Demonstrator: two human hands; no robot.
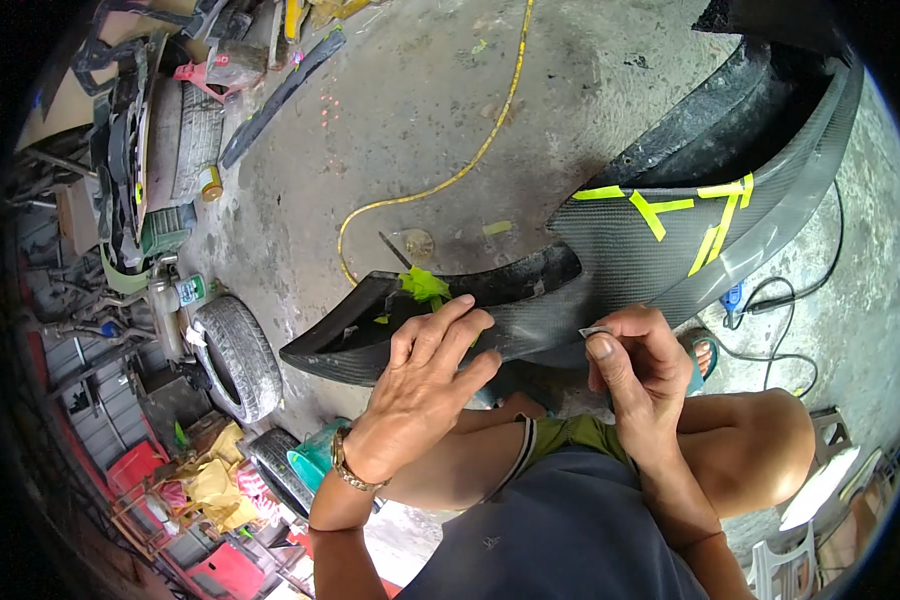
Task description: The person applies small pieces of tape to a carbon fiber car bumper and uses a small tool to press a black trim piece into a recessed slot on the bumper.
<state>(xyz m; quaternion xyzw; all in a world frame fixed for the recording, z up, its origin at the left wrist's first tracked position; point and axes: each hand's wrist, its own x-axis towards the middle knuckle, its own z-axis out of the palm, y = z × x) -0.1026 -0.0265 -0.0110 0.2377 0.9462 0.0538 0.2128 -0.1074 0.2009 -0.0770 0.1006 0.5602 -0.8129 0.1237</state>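
A large black carbon-fibre body part, curved like a car bumper, stretches from in front of me to the upper right. Strips of yellow-green tape are stuck across its right section. My left hand lies on the near edge of its left arm, fingers spread, holding nothing. Just beyond those fingertips, a crumpled piece of bright green tape clings to the rim. In a pinch between thumb and forefinger, my right hand has a small, thin, pointed blade, close to the part's near edge. Its remaining fingers are curled.
A yellow hose winds over the concrete floor. Tyres, a long dark strip and assorted clutter line the left. At right, a black cable with a blue fitting lies near my sandalled foot.
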